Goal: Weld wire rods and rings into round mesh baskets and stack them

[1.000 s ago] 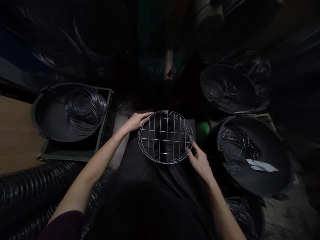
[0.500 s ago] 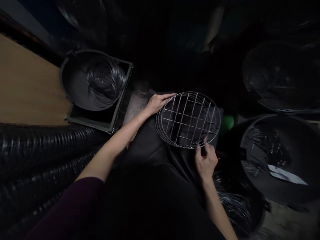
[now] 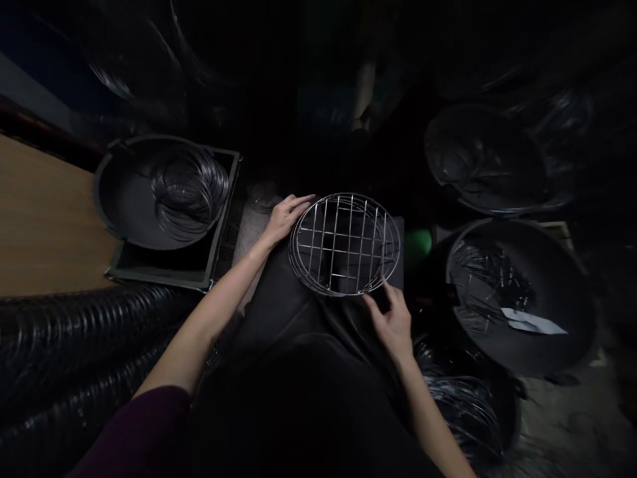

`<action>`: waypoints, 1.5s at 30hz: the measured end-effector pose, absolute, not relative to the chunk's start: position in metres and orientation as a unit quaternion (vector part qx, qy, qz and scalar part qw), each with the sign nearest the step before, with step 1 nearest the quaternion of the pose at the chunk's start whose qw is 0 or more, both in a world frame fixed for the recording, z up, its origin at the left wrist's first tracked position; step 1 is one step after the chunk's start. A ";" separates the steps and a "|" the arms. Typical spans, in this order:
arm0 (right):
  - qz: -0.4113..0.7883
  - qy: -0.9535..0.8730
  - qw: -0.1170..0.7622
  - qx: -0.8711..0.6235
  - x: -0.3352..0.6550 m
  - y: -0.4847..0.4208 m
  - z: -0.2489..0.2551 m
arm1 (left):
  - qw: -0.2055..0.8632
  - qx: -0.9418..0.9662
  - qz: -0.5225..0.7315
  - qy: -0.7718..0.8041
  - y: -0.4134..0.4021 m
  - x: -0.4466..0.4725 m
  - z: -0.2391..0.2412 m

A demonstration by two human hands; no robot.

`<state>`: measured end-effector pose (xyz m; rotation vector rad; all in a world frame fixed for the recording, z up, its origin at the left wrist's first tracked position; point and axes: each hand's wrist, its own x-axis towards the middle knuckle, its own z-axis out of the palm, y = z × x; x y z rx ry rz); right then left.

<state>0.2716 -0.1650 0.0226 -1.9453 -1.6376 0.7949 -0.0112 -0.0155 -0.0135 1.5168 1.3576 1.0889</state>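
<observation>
A round wire grill rack (image 3: 345,244) with a crossed grid lies on my lap over dark cloth. My left hand (image 3: 285,216) grips its left rim, fingers curled over the edge. My right hand (image 3: 393,320) sits at the rack's lower right edge, fingers spread and fingertips touching the rim, holding nothing.
A black basin (image 3: 124,202) with coiled wire rings sits in a dark crate (image 3: 172,269) at left, beside a wooden surface (image 3: 40,226). Black ribbed hoses (image 3: 64,345) lie at lower left. Black basins (image 3: 522,332) with wire pieces stand at right, with a green object (image 3: 418,242) between.
My right hand has loosened from a pinch on the rack's lower right rim to spread fingers touching it. The left hand keeps its hold. The view swung left, then back.
</observation>
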 end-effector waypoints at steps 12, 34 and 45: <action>0.417 -0.430 0.385 -0.702 0.269 -0.111 0.048 | 0.444 0.676 0.324 0.491 -0.006 -0.011 0.028; 0.263 -0.650 0.176 -0.690 0.262 -0.161 0.035 | 0.415 0.666 0.381 0.489 -0.013 -0.005 -0.016; 0.300 -0.615 0.295 -0.667 0.274 -0.154 0.028 | 0.406 0.588 0.403 0.571 -0.013 -0.002 0.014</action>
